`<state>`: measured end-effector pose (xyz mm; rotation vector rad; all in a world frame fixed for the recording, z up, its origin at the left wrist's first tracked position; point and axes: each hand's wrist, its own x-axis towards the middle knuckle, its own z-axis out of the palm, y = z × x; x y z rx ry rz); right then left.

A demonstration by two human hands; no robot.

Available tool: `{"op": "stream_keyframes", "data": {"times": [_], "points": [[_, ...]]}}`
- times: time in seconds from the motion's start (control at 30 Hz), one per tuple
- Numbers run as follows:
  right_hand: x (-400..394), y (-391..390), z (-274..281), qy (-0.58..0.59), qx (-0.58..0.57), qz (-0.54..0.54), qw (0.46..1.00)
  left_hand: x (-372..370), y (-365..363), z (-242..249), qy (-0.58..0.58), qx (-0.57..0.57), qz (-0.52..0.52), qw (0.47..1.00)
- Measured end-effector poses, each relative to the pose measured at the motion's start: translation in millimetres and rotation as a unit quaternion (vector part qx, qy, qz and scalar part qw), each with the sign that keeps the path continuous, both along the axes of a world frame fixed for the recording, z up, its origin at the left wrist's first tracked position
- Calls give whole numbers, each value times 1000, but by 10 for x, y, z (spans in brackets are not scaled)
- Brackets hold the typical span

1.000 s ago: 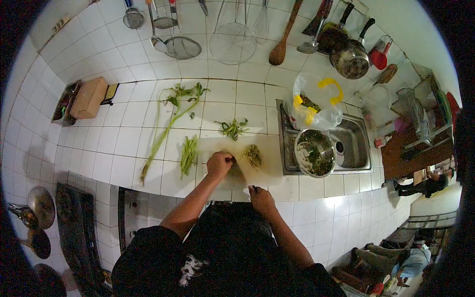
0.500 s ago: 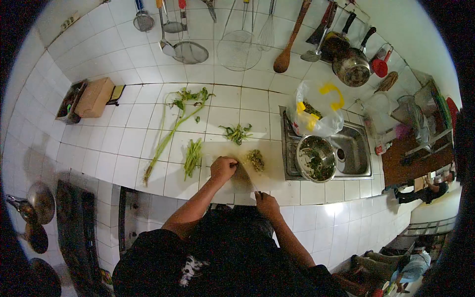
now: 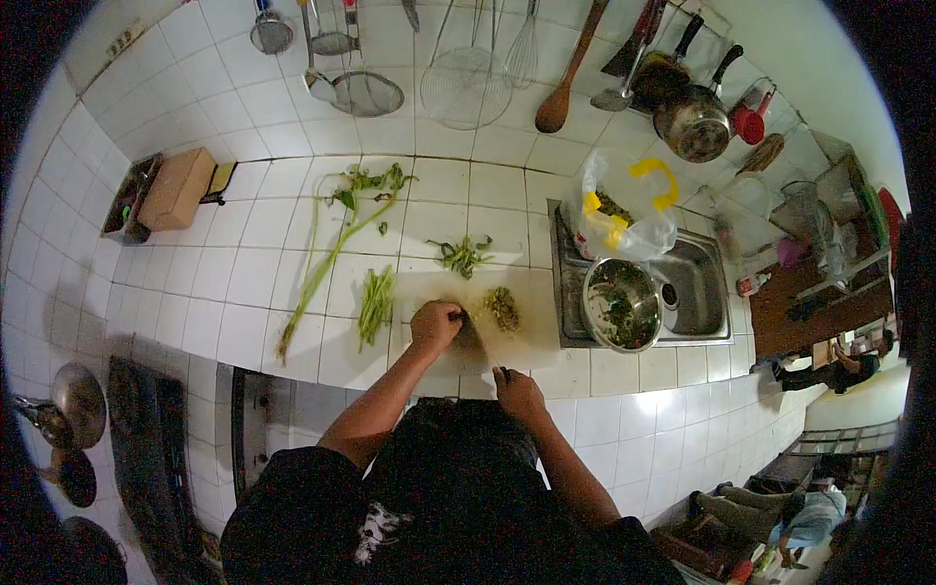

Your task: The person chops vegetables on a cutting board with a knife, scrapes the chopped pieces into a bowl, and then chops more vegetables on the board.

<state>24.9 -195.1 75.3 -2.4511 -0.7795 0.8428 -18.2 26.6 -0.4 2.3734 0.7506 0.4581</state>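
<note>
My right hand (image 3: 521, 395) is wrapped round the dark handle of a knife (image 3: 502, 373) at the front edge of a pale cutting board (image 3: 536, 341). The blade is blurred and hard to separate from the shadow on the board. My left hand (image 3: 435, 327) rests on the board with its fingers closed; what they hold is hidden. Chopped pieces (image 3: 502, 308) form a small pile right of it. Cut green stems (image 3: 375, 306) lie to its left, and a heap of leaves (image 3: 462, 255) lies behind the board. Farther left are long leafy stalks (image 3: 336, 253) with roots.
A steel bowl of chopped greens (image 3: 622, 307) stands on the sink's (image 3: 697, 278) left side, with a plastic bag (image 3: 629, 200) behind it. A cardboard box (image 3: 177, 190) sits back left. Strainers, a wooden spoon (image 3: 554, 107) and pans (image 3: 694, 127) hang on the wall. Other people (image 3: 819, 522) are at far right.
My right hand and the knife handle have shifted slightly up and left. My left hand stays closed at nearly the same place on the board. The whole view has moved a little.
</note>
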Motion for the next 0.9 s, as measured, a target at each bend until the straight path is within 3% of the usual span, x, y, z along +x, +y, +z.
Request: {"op": "stream_keyframes", "data": {"times": [0.1, 0.33, 0.47, 0.7, 0.77, 0.9], "points": [[-16, -31, 93, 13, -63, -2, 998, 20, 6, 12, -8, -19, 3, 1000], [47, 49, 1, -73, -21, 10, 997, -31, -33, 119, 17, -15, 5, 1000], [80, -9, -23, -25, -40, -19, 999, -25, -22, 167, 15, -71, 0, 997], [-5, 224, 62, -29, -45, -40, 998, -25, -38, 23, 8, -15, 24, 1000], [61, 96, -155, -35, -25, -60, 997, -22, -23, -5, 11, -37, 9, 999], [137, -62, -16, -23, -19, -70, 997, -21, -28, 145, 41, -68, -3, 997]]}}
